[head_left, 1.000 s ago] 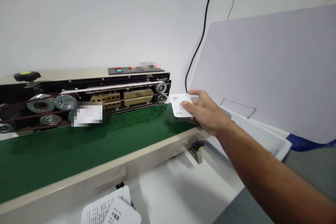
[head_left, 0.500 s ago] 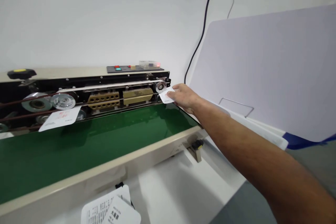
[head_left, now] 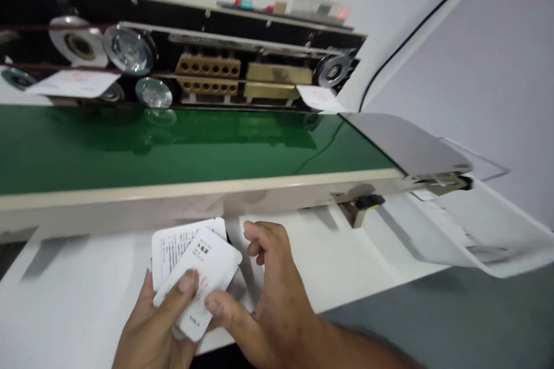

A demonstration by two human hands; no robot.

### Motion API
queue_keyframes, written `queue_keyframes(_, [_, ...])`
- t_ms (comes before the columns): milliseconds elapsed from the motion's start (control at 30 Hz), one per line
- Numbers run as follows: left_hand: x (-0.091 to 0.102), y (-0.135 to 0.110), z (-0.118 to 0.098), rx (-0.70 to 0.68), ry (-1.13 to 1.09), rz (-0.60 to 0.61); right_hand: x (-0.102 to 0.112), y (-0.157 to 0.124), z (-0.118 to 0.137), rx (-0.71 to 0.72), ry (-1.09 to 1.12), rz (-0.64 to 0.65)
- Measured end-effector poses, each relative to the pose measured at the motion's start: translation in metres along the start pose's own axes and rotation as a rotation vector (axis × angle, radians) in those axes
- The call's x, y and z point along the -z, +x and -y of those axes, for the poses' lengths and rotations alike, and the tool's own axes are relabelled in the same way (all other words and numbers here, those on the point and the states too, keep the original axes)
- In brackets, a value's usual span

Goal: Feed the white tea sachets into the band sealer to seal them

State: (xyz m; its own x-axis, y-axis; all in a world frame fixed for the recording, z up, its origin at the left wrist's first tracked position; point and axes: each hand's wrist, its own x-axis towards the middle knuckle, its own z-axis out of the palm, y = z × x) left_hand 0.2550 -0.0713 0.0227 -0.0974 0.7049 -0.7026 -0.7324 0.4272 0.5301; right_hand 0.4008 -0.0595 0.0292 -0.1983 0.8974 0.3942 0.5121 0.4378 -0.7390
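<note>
My left hand [head_left: 151, 328] holds a small stack of white printed pouches [head_left: 194, 271] low in the view, thumb on the top one. My right hand [head_left: 264, 288] is right beside it, thumb touching the edge of the top pouch, fingers curled and loosely apart. Behind them runs a band sealer with a green conveyor belt [head_left: 173, 144]. One white pouch [head_left: 318, 98] sits at the sealer's right-hand intake by a roller. Another white pouch [head_left: 71, 82] rides along the sealing track at the far left.
The sealer's cream frame [head_left: 194, 196] stands on a white table [head_left: 78, 294]. Its control panel [head_left: 281, 7] with red and green buttons is on top. A white tray [head_left: 485, 230] lies at the right end. A black cable [head_left: 415, 23] runs up the wall.
My right hand left the pouch at the sealer's right intake and drew back to the stack in my left hand. The view tilted down. The earlier pouch travelled further left.
</note>
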Motion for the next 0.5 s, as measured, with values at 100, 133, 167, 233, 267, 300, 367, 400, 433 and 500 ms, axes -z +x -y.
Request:
queue_keyframes(100, [-0.004, -0.002, -0.002, -0.047, -0.064, 0.045, -0.027, -0.008, -0.003, -0.247, 0.247, 0.001])
queue_keyframes(133, [-0.005, -0.003, -0.003, -0.053, -0.078, 0.058, -0.031, -0.008, -0.003, -0.308, 0.284, 0.036])
queue_keyframes(167, [-0.005, -0.003, -0.003, -0.053, -0.094, 0.067, -0.033, -0.007, -0.003, -0.353, 0.298, 0.075])
queue_keyframes(233, [-0.004, -0.003, -0.005, -0.026, -0.154, 0.085, -0.031, -0.005, -0.003, -0.412, 0.292, 0.122])
queue_keyframes(267, [-0.004, -0.003, -0.006, -0.004, -0.190, 0.093, -0.028, -0.005, -0.004, -0.429, 0.298, 0.124])
queue_keyframes(300, [-0.004, -0.003, -0.007, 0.018, -0.216, 0.090, -0.025, -0.004, -0.005, -0.437, 0.315, 0.121])
queue_keyframes(367, [-0.005, -0.003, -0.008, 0.038, -0.213, 0.071, -0.020, -0.004, -0.008, -0.421, 0.355, 0.105])
queue_keyframes(400, [-0.005, -0.003, -0.008, 0.030, -0.184, 0.065, -0.018, -0.004, -0.010, -0.396, 0.373, 0.097])
queue_keyframes(433, [-0.005, -0.003, -0.008, 0.013, -0.143, 0.063, -0.017, -0.005, -0.012, -0.372, 0.386, 0.089])
queue_keyframes(500, [-0.007, -0.003, -0.008, -0.024, -0.064, 0.073, -0.014, -0.006, -0.016, -0.335, 0.382, 0.047])
